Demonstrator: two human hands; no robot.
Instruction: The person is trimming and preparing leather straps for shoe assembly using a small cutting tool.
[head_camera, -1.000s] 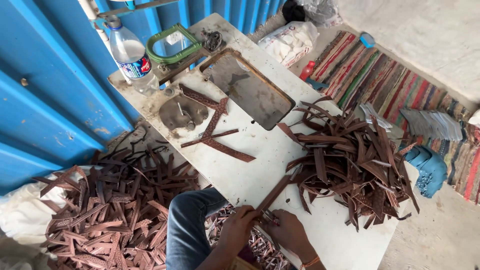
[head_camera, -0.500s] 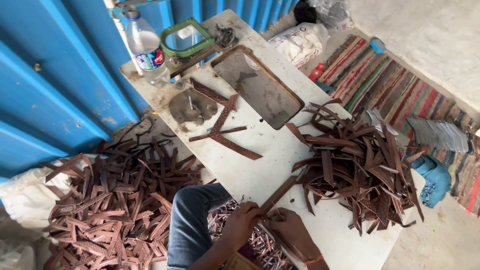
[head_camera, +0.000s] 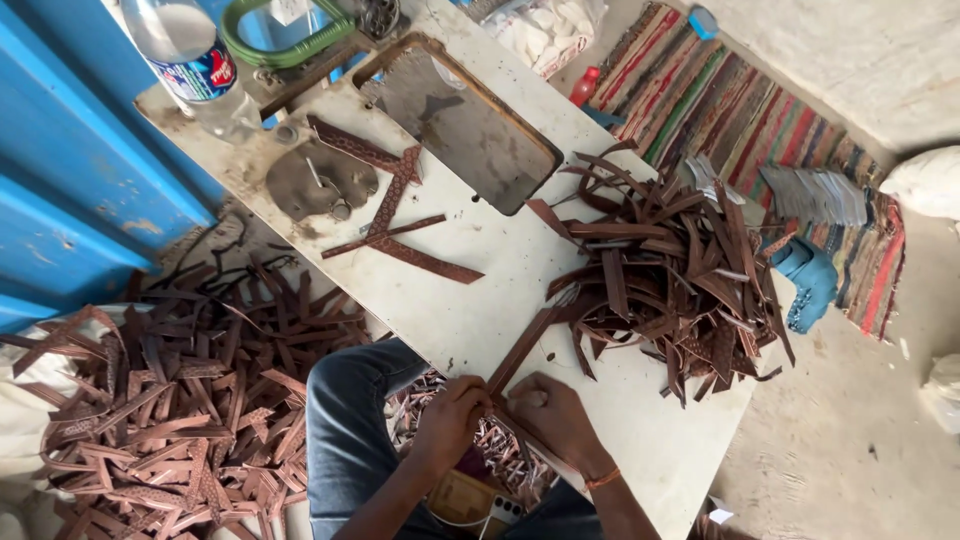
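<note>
Brown strip (head_camera: 522, 352) lay slanted over the near edge of the white table (head_camera: 470, 320), its lower end pinched between left hand (head_camera: 452, 420) and right hand (head_camera: 548, 412), both pressed together at the table edge, probably so the table carried its length. A tangled pile of strips (head_camera: 670, 270) sat just right, within reach; a second heap (head_camera: 160, 400) covered the floor left of the knee.

Brown patterned strips (head_camera: 670, 270), white table (head_camera: 480, 290), blue wall (head_camera: 70, 180), multicoloured striped rug (head_camera: 720, 100).

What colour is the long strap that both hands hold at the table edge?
Brown, in the head view: long leather strap.
</note>
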